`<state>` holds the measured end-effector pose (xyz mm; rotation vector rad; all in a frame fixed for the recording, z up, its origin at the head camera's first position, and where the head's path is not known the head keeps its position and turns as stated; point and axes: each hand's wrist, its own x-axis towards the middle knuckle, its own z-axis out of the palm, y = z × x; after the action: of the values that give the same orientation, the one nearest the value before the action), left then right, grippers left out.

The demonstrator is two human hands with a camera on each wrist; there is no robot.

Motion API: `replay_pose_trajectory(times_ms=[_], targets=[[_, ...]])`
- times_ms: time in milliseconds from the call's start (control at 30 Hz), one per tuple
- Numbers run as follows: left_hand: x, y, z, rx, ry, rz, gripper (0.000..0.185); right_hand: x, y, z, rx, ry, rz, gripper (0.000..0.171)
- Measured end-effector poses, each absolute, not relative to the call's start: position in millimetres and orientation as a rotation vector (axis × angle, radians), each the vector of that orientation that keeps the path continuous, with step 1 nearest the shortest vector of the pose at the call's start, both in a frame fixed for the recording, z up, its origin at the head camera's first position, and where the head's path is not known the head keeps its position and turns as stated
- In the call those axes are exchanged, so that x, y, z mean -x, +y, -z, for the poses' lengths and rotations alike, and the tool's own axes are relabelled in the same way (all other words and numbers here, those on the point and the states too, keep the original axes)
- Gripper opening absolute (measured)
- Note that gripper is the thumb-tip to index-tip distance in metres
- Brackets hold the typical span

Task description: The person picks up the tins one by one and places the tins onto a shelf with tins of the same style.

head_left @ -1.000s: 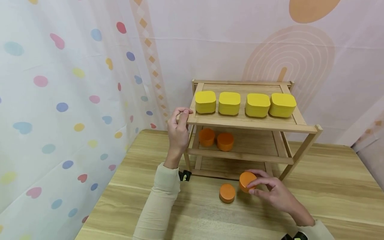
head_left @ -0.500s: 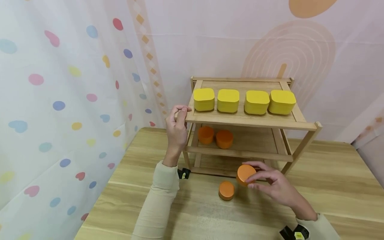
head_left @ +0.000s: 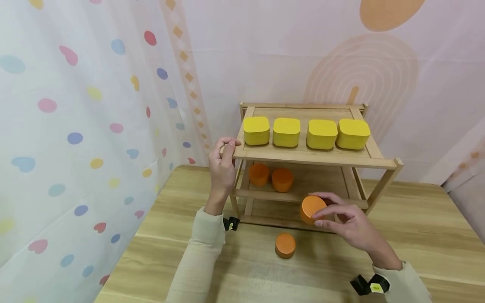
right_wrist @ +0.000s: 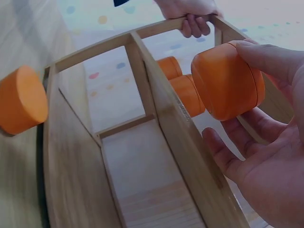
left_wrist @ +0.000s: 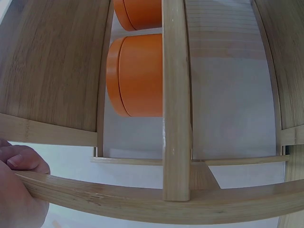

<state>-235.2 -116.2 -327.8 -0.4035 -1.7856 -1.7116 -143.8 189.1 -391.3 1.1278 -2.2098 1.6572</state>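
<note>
My right hand [head_left: 346, 219] pinches a round orange tin [head_left: 312, 209] between thumb and fingers, raised in front of the wooden rack's middle shelf [head_left: 322, 179]. In the right wrist view this lidded tin [right_wrist: 225, 81] overlaps the shelf's tins. My left hand [head_left: 222, 166] grips the front left corner of the rack's top shelf [head_left: 303, 155]. Two more orange tins, one [head_left: 259, 174] at the left and one [head_left: 282, 180] beside it, sit on the middle shelf. Another orange tin [head_left: 285, 245] stands on the table before the rack.
Several yellow rounded-square tins, such as the leftmost one [head_left: 256, 131], line the top shelf. The rack's right front leg [head_left: 382, 187] stands near my right hand. A patterned curtain [head_left: 113, 105] hangs behind and left of the wooden table [head_left: 170, 252].
My right hand has lifted the orange tin from near the table, up and toward the middle shelf. The left hand keeps its grip on the rack's corner.
</note>
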Motion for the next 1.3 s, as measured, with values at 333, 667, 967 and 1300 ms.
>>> replay_pose_trajectory(times_ms=[333, 667, 967, 1300], targets=[[236, -116, 328, 0.402, -1.782, 1.713, 0.029, 161, 186, 384, -1.058, -2.262, -1.678, 0.027], [235, -110, 330, 0.401, -1.788, 1.701, 0.03, 171, 186, 383, -0.97, -2.283, -1.766, 0.019], [236, -110, 327, 0.41, -1.793, 1.712, 0.031, 183, 186, 378, -0.843, -2.354, -1.74, 0.013], [236, -112, 328, 0.402, -1.797, 1.722, 0.03, 193, 185, 381, -0.685, -2.474, -1.661, 0.013]])
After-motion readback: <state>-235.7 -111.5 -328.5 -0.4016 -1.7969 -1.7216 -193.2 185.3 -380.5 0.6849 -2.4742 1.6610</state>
